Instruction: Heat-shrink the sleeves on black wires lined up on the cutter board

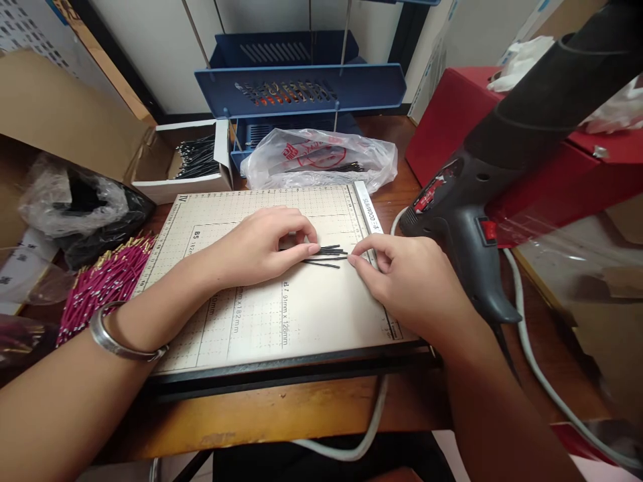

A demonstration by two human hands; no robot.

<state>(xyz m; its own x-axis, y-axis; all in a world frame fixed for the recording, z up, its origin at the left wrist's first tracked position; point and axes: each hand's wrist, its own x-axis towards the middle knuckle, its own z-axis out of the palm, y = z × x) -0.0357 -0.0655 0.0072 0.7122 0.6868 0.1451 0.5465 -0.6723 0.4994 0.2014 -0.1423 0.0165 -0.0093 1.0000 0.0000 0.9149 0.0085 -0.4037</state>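
Observation:
Several thin black strands lie fanned out over the cream paper-trimmer board, which is printed with a grid and sizes. My left hand rests over the board, thumb and forefinger pinched on the strands near their left ends. Its palm side and the ends under the fingers are hidden. At the strands' right ends, my right hand has its thumb and forefinger pressed together on the tip of one strand. A metal bracelet circles my left wrist.
A black heat gun stands on the right before a red box. Behind the board are a plastic bag, a blue rack and a carton of black pieces. Magenta gold-tipped pieces are piled left.

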